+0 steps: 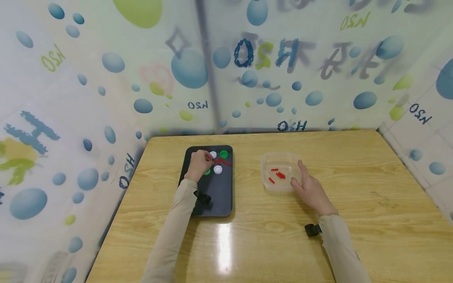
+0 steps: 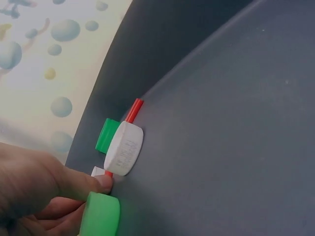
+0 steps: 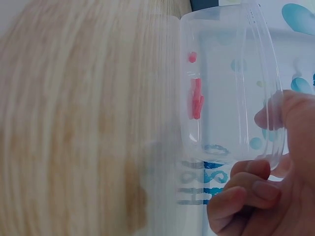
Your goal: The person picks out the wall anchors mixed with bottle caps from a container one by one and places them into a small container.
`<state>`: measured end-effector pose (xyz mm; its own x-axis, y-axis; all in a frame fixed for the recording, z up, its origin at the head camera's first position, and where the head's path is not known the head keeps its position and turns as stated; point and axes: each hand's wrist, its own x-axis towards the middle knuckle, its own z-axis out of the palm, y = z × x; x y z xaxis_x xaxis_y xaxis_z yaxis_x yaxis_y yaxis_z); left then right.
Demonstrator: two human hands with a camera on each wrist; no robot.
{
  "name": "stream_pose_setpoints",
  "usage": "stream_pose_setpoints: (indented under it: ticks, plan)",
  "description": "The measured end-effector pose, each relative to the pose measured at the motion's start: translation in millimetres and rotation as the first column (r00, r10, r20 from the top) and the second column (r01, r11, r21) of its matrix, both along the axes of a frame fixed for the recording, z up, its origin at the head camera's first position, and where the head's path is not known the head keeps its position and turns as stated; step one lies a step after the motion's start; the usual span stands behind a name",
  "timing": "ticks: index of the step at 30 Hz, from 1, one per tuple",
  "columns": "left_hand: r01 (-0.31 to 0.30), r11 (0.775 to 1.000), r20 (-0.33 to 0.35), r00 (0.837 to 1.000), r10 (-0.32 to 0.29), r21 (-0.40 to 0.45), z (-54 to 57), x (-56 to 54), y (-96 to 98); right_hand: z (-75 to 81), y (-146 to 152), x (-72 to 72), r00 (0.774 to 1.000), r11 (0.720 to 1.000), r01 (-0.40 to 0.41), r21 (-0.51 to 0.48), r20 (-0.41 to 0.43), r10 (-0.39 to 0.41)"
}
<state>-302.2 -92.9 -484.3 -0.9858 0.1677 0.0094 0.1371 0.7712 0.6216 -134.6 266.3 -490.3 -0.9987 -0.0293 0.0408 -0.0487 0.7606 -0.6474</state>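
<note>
My left hand [image 1: 199,164] is over the far part of a dark grey tray [image 1: 219,196], thumb and fingertips pinching a short red stick [image 2: 109,173]. Around the fingertips are a green cap [image 1: 207,172], a white cap [image 1: 218,169], a second white cap [image 1: 213,154] and a second green cap [image 1: 224,154]. More red sticks [image 1: 225,162] lie between the caps. To the right, my right hand [image 1: 312,192] grips the rim of a clear plastic container [image 1: 267,186], thumb over the edge and fingers along its outside. Several red sticks [image 1: 280,175] lie on the container's bottom.
Tray and container stand apart on a wooden table [image 1: 255,243], with a strip of tabletop between them. A patterned wall covering [image 1: 247,98] rises behind the table's far edge and along both sides. Dark wrist cameras [image 1: 203,197] are strapped at the sleeves.
</note>
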Motion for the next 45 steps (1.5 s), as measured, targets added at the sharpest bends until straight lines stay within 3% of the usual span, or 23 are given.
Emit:
stream_pose_setpoints:
  ticks: [6,15,26,37,45]
  plan:
    - [-0.005,1.0,-0.035,0.999,0.007,0.03,0.9,2.9,-2.9,-1.3,-0.8,-0.5,1.0,1.0,0.0,0.015,-0.007,0.0]
    - [0.032,0.996,-0.085,0.996,-0.025,0.08,15.5,8.6,6.0,1.4,-1.6,1.5,1.0,1.0,-0.003,0.001,0.002,0.003]
    - [0.125,0.984,-0.118,0.987,-0.11,0.129,29.4,18.3,41.8,1.7,-0.3,1.6,1.0,1.0,-0.006,0.003,-0.006,0.006]
    - [0.161,0.976,-0.121,0.982,-0.144,0.144,36.6,22.4,67.2,2.1,-1.6,1.2,1.0,1.0,-0.016,-0.006,-0.014,0.016]
    - [0.226,0.963,-0.074,0.973,-0.217,0.149,48.3,33.5,95.2,1.0,-1.2,1.5,1.0,1.0,-0.011,-0.005,-0.009,0.011]
